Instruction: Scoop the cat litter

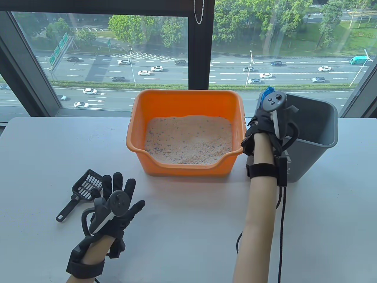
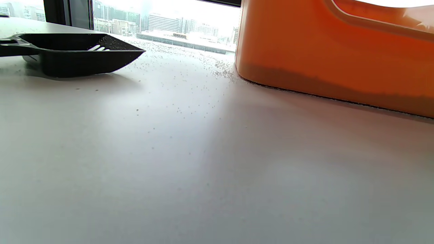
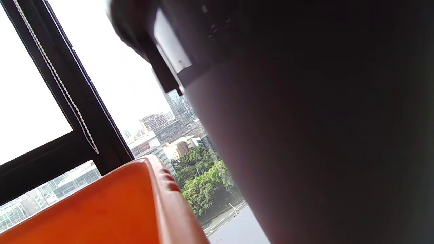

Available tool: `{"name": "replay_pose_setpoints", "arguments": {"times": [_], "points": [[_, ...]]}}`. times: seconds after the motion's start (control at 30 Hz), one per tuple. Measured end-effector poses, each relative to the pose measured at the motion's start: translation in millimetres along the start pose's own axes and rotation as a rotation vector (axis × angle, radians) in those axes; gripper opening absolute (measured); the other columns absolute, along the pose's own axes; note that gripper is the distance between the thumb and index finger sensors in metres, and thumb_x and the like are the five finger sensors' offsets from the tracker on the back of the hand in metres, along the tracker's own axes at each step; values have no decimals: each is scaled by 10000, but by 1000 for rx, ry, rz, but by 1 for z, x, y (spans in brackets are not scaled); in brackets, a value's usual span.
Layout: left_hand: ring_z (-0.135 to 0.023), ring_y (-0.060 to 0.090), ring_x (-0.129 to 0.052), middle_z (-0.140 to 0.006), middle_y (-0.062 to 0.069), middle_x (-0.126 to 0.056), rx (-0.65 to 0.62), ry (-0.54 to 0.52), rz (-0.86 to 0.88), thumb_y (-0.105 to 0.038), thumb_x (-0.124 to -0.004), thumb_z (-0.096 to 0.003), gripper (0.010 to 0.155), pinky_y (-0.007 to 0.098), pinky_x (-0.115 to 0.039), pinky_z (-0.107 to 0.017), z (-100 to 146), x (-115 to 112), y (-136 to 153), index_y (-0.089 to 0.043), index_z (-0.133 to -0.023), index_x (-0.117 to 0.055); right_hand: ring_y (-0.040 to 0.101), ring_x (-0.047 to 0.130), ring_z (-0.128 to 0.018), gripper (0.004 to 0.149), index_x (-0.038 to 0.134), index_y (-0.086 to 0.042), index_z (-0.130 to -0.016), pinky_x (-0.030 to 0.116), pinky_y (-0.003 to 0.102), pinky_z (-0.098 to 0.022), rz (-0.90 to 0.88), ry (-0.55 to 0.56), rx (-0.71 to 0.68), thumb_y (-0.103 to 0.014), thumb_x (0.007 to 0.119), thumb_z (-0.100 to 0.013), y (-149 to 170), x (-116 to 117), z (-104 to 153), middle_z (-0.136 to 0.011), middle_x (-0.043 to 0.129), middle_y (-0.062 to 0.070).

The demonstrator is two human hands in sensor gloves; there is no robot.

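Table view | left grip [image 1: 117, 203] splayed, empty | right grip [image 1: 269, 118] unclear | slotted black scoop [image 1: 84, 188] | granular litter [image 1: 188, 140]

Orange litter box [image 1: 185, 103] sits square at the middle of the tabletop [image 1: 188, 230], toward its far edge, low cut-out lip facing the near edge. Inside, pale pinkish litter [image 1: 188, 140] with tiny dark specks, heaped higher along the far wall and sloping toward the lip. Black slotted scoop [image 1: 81, 190] lies flat toward the near left corner, pan pointing to the far edge, handle angled back toward the near left, slots showing pale. Loose grains [image 2: 190, 78] dot the tabletop between scoop and box.
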State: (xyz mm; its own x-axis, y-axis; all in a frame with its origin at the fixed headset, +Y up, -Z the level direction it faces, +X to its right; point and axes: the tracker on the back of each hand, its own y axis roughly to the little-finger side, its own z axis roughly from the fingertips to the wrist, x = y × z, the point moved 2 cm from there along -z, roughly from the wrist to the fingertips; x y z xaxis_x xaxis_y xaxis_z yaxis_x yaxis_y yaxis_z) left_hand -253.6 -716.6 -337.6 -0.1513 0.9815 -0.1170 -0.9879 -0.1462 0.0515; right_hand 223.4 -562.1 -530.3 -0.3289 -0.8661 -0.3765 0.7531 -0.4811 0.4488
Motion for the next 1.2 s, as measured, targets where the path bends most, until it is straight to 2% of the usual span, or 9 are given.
{"name": "replay_pose_setpoints", "arguments": {"times": [0.07,0.3,0.5,0.57,0.67,0.83,1.03,1.2], "points": [[-1011,148,283,-1135,-185,159,-1,2,0,-748,-523,-439,792,589,74,-672,0,0,0,-524,-1097,-141,285,1050,-420,459,757,-192,-879,906,368,-263,2,11,-20,-333,744,-442,-1,0,2,-746,902,189],[-1009,148,283,-1134,-186,159,-8,0,-19,-746,-524,-440,790,587,75,-671,-1,-2,-2,-525,-1096,-142,286,1042,-443,456,755,-188,-878,903,374,-284,13,23,-37,-322,742,-443,-3,0,4,-749,892,190],[-1007,147,287,-1133,-186,162,-12,-11,-5,-746,-525,-440,791,585,78,-670,0,1,-2,-526,-1096,-139,351,955,-658,473,718,-204,-904,830,472,-464,111,170,-174,-320,735,-447,-16,-14,27,-886,775,207],[-1008,148,285,-1133,-186,161,-19,-15,-10,-747,-523,-441,789,586,77,-670,1,2,-3,-527,-1095,-140,350,926,-696,471,715,-211,-905,809,488,-485,157,218,-227,-328,730,-449,-22,-20,39,-906,742,201],[-1011,152,280,-1136,-181,157,-38,-12,-23,-747,-524,-441,790,587,73,-669,3,0,-8,-525,-1096,-142,368,888,-725,474,708,-193,-905,790,502,-495,165,270,-355,-317,729,-448,-33,-30,71,-920,698,217],[-1010,152,277,-1135,-180,154,-77,0,-40,-748,-523,-440,791,587,73,-669,5,-4,-17,-525,-1096,-142,380,877,-746,472,714,-190,-905,778,520,-503,150,237,-515,-308,733,-449,-39,-25,133,-936,696,217],[-1014,152,272,-1137,-181,149,-121,-7,-49,-749,-525,-437,792,587,72,-669,11,-3,-27,-526,-1095,-147,392,827,-847,488,711,-206,-923,746,560,-541,176,122,-667,-320,738,-450,-25,11,219,-992,697,170],[-1015,148,271,-1138,-184,147,-144,-14,-41,-747,-529,-435,792,587,74,-670,16,-2,-33,-527,-1095,-150,382,719,-951,508,677,-238,-949,680,602,-603,214,27,-735,-341,732,-454,-12,41,273,-1065,628,130]]}}
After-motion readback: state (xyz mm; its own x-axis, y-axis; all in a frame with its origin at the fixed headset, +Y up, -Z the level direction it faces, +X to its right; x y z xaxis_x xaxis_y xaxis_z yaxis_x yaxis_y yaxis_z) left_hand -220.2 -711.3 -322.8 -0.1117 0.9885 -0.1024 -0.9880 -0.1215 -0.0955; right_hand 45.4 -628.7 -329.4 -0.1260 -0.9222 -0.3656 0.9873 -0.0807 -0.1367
